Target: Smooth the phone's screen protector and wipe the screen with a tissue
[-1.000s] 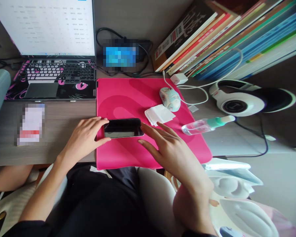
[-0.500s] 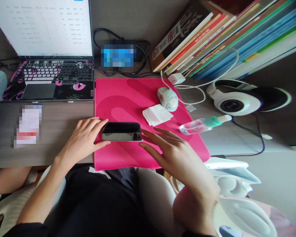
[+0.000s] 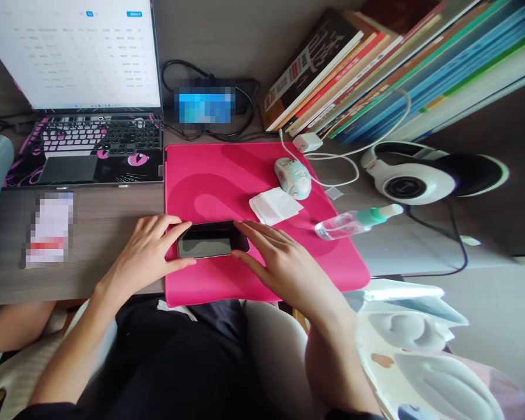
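The left hand (image 3: 146, 254) was placed at the left end of the phone (image 3: 210, 240), with the fingers laid along the far edge of that end and the thumb set against the near edge, so that the end was pinched between them. The right hand (image 3: 284, 265) was held flat and spread, palm down, with its fingertips (image 3: 245, 228) resting on the right end of the phone; nothing was enclosed by it. The phone was thus located between the two hands, lying flat with its dark screen up and its long side running left to right.

The phone was supported on a pink mat (image 3: 227, 175), close to the mat's near left corner. A folded white cloth (image 3: 275, 205) was found on the mat just beyond the right hand, and a patterned mouse (image 3: 293, 178) was positioned just behind the cloth. A clear spray bottle (image 3: 354, 220) with a green cap was laid on its side across the right edge of the mat.

An open laptop (image 3: 83, 140) was situated to the left of the mat on the desk (image 3: 105, 221). White headphones (image 3: 420, 178) were located well to the right, and a leaning row of books (image 3: 398, 64) was ranged behind them.
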{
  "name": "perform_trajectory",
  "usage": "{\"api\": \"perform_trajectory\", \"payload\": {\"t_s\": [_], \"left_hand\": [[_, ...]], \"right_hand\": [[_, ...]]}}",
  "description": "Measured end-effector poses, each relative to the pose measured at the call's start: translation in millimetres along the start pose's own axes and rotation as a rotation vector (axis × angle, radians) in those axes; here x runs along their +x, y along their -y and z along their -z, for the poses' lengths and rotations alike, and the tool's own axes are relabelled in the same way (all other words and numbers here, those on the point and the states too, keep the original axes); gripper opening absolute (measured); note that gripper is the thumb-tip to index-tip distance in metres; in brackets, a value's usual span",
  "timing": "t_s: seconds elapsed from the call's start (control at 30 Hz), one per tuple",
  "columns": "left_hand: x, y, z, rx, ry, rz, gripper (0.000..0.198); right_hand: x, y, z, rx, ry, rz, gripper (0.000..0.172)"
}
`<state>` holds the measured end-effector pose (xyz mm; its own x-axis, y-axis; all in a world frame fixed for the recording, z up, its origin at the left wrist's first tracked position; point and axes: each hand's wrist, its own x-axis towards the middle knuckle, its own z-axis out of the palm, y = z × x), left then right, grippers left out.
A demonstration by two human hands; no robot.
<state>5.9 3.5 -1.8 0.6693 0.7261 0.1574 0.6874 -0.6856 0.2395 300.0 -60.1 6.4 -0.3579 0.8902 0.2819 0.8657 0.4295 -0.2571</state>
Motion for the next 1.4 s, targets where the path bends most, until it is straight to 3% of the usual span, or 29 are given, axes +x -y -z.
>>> {"api": "perform_trajectory", "payload": {"t_s": [0.47,0.87,1.0,1.1,1.27,1.4], "left_hand": [[2,-7,-3.3,0.027,-0.030,0.031,0.064],[1,0,-3.9,-0.032,0.010,-0.005,0.066],[1,-2,-3.9,-0.036,-0.004,0.024,0.066],[0,-4,-4.0,-0.041,-0.018,0.038,0.066],[0,-4,-5.0,-0.030,-0.028,0.034,0.067],[0,-5,-5.0,-0.018,-0.021,0.036,0.065]], "right_hand": [[-12,12,12,-0.079,-0.049,0.055,0.041],[4,3,-14,0.059,-0.041,-0.053,0.053],[10,-10,-14,0.010,-0.189,-0.032,0.047],[10,-27,-17,-0.059,-0.329,-0.178,0.048],[11,-49,-33,-0.111,-0.247,-0.280,0.050],[13,-55,-41,-0.126,-0.273,-0.324,0.042]]}}
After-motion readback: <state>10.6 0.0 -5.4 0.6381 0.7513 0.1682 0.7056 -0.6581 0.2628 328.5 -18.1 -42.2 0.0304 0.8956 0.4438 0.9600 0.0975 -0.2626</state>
